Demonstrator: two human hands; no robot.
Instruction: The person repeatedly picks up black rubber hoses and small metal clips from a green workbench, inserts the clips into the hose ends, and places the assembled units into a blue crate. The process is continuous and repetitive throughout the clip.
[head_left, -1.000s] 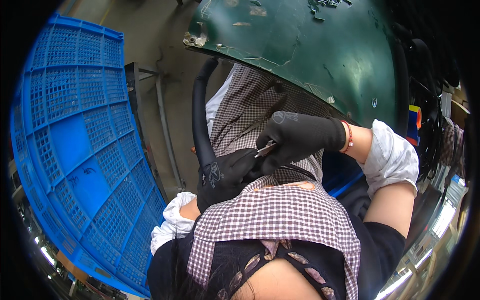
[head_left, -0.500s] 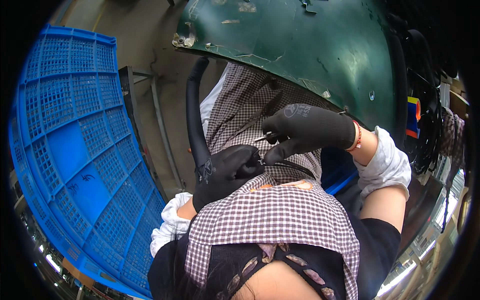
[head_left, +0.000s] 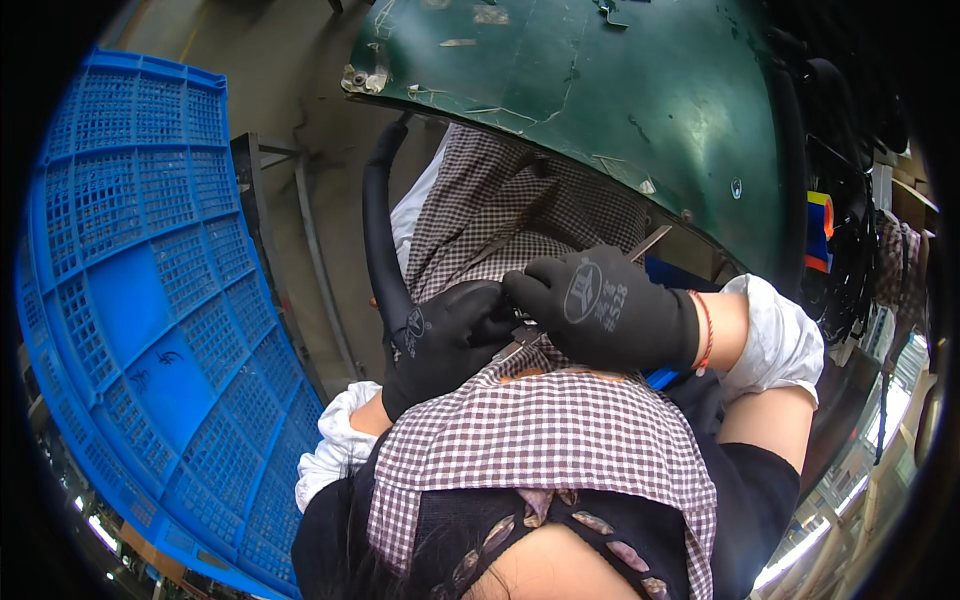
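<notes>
My left hand (head_left: 445, 340), in a black glove, is closed with its fingers curled in front of my checked apron (head_left: 540, 425). A long, curved black tube (head_left: 378, 215) runs up from it towards the green table, and the hand is wrapped round its lower end. My right hand (head_left: 605, 305), also gloved in black, is closed against the left fingertips. Out of its far side sticks a thin flat metal strip (head_left: 650, 243), and a small metal piece (head_left: 517, 345) shows below the fingers. Whether these are one tool is hidden by the glove.
A green table (head_left: 600, 110) with a worn, chipped edge stands ahead of me. On my left a large blue plastic crate (head_left: 130, 290) stands beside a metal frame (head_left: 312, 245). Dark items hang at the right, near an orange and blue object (head_left: 820, 230).
My right hand has turned and moved lower, in against the left fingers. The metal strip now shows beyond it. The left hand and the tube have shifted slightly left.
</notes>
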